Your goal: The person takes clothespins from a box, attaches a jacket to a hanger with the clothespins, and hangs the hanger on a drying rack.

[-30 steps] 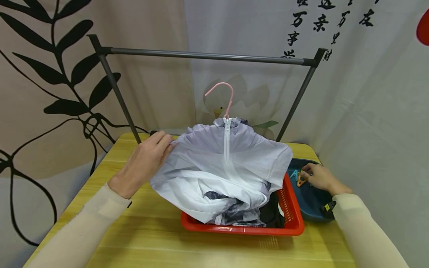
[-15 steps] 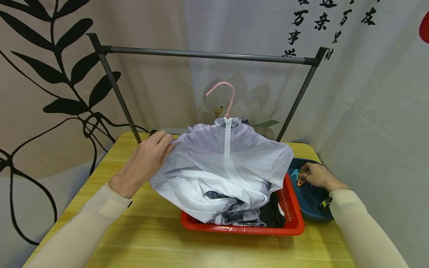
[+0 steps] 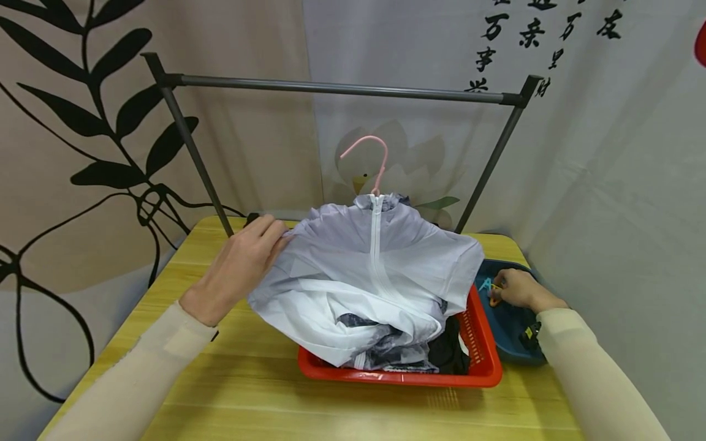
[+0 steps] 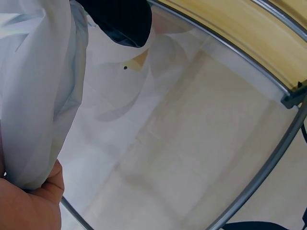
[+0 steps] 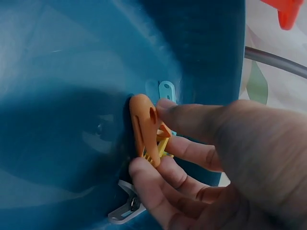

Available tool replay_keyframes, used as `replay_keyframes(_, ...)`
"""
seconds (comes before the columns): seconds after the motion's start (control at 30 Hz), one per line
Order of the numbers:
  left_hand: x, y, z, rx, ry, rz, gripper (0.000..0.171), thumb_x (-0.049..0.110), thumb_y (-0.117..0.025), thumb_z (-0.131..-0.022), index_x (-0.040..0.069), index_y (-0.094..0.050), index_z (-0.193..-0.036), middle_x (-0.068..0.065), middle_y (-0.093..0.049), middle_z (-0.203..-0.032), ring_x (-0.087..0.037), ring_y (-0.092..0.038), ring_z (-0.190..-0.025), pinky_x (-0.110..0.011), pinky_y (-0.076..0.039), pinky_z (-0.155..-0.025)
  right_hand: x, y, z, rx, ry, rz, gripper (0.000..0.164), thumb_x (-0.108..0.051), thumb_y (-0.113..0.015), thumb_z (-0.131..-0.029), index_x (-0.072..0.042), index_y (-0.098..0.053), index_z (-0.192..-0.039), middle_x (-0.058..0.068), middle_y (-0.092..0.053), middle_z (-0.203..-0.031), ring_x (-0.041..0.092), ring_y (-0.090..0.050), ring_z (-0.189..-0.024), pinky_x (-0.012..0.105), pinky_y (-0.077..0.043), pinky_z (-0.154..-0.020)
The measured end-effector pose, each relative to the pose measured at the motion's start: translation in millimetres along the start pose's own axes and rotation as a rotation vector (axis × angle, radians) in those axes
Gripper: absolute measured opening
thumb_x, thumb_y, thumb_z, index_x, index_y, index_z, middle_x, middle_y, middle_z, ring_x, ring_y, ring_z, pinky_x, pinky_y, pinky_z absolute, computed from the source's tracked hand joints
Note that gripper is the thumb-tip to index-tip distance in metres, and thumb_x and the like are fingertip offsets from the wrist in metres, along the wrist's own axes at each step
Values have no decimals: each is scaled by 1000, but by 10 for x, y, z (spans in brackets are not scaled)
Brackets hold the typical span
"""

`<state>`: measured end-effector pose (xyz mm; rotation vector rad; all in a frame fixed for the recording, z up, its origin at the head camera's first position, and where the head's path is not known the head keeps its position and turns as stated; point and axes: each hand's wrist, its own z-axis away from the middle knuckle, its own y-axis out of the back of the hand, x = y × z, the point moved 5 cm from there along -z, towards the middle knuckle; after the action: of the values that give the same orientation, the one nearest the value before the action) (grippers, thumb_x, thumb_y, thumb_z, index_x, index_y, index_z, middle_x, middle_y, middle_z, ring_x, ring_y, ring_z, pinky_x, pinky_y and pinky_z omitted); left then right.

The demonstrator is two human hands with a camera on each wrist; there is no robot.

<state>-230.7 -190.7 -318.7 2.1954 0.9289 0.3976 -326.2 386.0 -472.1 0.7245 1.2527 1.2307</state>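
Note:
My left hand (image 3: 242,269) grips one shoulder end of a pale lilac-and-white zip jacket (image 3: 325,257). In the left wrist view the thumb and fingers pinch the cloth corner (image 4: 33,158). A pink hanger (image 3: 384,156) sticks up from the jacket's collar, while its lower folds lie over a red basket (image 3: 488,370). At the right, my right hand (image 3: 524,289) reaches into a dark blue basin (image 3: 510,337). Its thumb and fingers hold an orange clothespin (image 5: 142,120). A yellow clothespin (image 5: 164,144) shows behind the orange one, partly hidden by the fingers.
A light blue clothespin (image 5: 167,88) and a grey-white clothespin (image 5: 125,211) lie in the basin. Dark clothing (image 3: 448,349) fills part of the basket. Behind the jacket stands a grey rack with a crossbar (image 3: 342,87), at the back of the wooden table (image 3: 248,392).
My right hand has shifted slightly left within the basin, its fingers closing around the orange clothespin. The left hand keeps its grip on the jacket, almost still.

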Motion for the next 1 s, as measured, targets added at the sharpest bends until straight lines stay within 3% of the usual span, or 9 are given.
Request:
replay_keyframes(0.2,-1,-4,3,-6,3,9,17,-4,-82,-105,0,-67,-111,-9,-60,-95,-19,-57,-80,-33,-58,-64,-6,13,12,-38,-49,-29,42,-24,-83,-106,11,-73,-128,21,-79,-107,36,-69,-98,60,-60,-96)
replay_keyframes(0.47,-4,-12,7,-15,6,9,18,-4,-82,-105,0,-65,-111,-9,-59,-95,-19,-56,-80,-33,-58,-64,-45,4,27,-77,-57,-64,40,-18,-78,-108,12,-69,-133,5,-85,-86,25,-68,-87,45,-57,-87)
replay_keyframes(0.77,11,-2,4,-4,2,11,18,-4,-82,-105,0,-66,-111,-9,-60,-94,-21,-58,-82,-34,-59,-66,-19,26,68,-24,-29,-58,47,-17,-81,-104,15,-69,-137,16,-84,-97,35,-73,-98,65,-63,-98)
replay_keyframes(0.9,13,0,11,-1,7,15,18,-5,-82,-105,0,-67,-111,-9,-62,-96,-21,-60,-83,-35,-60,-67,-6,52,103,3,-19,-70,49,-18,-80,-104,17,-70,-136,14,-87,-97,36,-79,-99,69,-63,-102)
replay_keyframes(1.0,14,4,18,-3,14,17,18,-5,-82,-105,0,-66,-112,-10,-63,-98,-22,-61,-84,-35,-61,-67,-33,104,164,22,-15,-88,52,-19,-79,-105,21,-69,-137,22,-88,-106,40,-82,-101,70,-64,-102)
